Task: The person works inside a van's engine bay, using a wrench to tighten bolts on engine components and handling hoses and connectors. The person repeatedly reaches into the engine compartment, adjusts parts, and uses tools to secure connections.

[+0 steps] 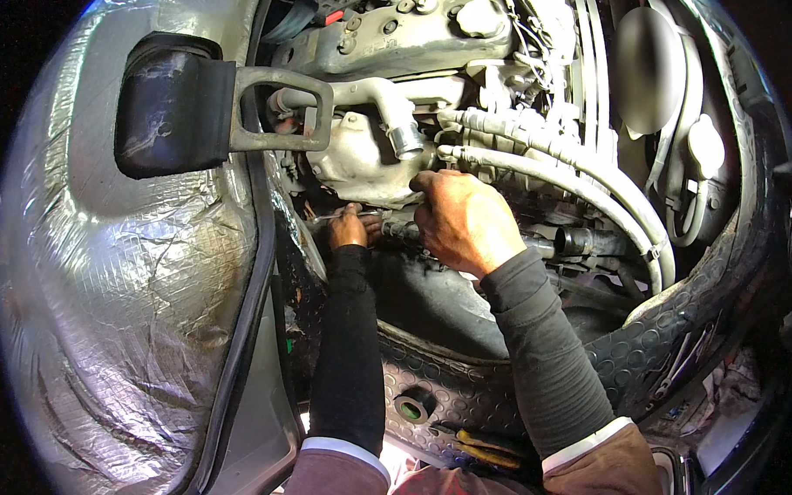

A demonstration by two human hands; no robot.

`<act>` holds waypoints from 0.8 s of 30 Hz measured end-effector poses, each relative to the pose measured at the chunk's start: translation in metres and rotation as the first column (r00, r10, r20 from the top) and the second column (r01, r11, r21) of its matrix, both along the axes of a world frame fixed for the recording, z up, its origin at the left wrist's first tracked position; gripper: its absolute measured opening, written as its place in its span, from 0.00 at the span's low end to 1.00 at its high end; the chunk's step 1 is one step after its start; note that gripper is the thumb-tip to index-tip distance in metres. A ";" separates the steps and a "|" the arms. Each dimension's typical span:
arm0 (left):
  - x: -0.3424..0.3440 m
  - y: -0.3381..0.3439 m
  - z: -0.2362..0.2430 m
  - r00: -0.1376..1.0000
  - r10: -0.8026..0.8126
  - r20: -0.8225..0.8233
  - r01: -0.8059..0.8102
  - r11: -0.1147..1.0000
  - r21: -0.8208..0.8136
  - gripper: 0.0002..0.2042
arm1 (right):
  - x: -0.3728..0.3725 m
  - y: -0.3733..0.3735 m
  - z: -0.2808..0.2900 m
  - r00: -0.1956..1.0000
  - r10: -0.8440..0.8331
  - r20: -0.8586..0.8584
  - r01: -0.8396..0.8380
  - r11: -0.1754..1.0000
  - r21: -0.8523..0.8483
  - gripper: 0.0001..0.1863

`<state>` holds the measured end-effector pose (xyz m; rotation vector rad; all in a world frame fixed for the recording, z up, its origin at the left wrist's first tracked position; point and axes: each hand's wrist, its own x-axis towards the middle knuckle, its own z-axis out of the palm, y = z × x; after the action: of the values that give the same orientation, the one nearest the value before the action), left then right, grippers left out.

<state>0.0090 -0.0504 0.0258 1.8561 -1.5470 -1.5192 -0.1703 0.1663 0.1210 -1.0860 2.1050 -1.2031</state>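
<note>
1. The left hand (350,229) is set low in the engine bay, just below a pale metal housing (354,166); its fingers are bent, but whether anything is gripped cannot be told.
2. The right hand (469,220) is held to the right of it, with its back turned up and its fingers curled under; what lies within the curl is hidden.
3. The housing is seen above the left hand, beneath a curved metal pipe (380,95) whose open end is pointed down near the right hand.
4. Two pale hoses (567,159) are routed in arcs to the right, and a dark open-ended hose (583,241) is seen below them.
5. The engine's top cover (397,40) is fitted with a round cap (481,18).
6. At the left, a metal loop (323,112) is held out from a black block (171,111) over a foil-faced panel (129,344).
7. Below, yellow-handled pliers (488,449) are placed near a studded black mat (457,385).
</note>
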 end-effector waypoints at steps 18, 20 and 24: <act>-0.012 0.009 0.013 0.999 -0.043 -0.032 0.043 0.999 -0.001 0.22 | 0.007 -0.004 -0.002 1.000 -0.012 -0.023 0.010 0.997 -0.078 0.11; -0.011 0.011 0.011 0.994 -0.079 -0.079 0.076 0.996 -0.038 0.20 | 0.007 -0.007 0.002 1.000 0.007 -0.020 -0.008 0.999 -0.054 0.11; -0.009 0.024 0.013 0.985 -0.172 0.021 0.173 0.961 -0.215 0.17 | 0.009 -0.008 0.008 0.999 0.023 -0.031 -0.024 1.000 -0.019 0.11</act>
<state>0.0000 -0.0267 0.0387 1.6395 -1.8365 -1.3532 -0.1610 0.1581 0.1285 -1.1419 2.1013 -1.2057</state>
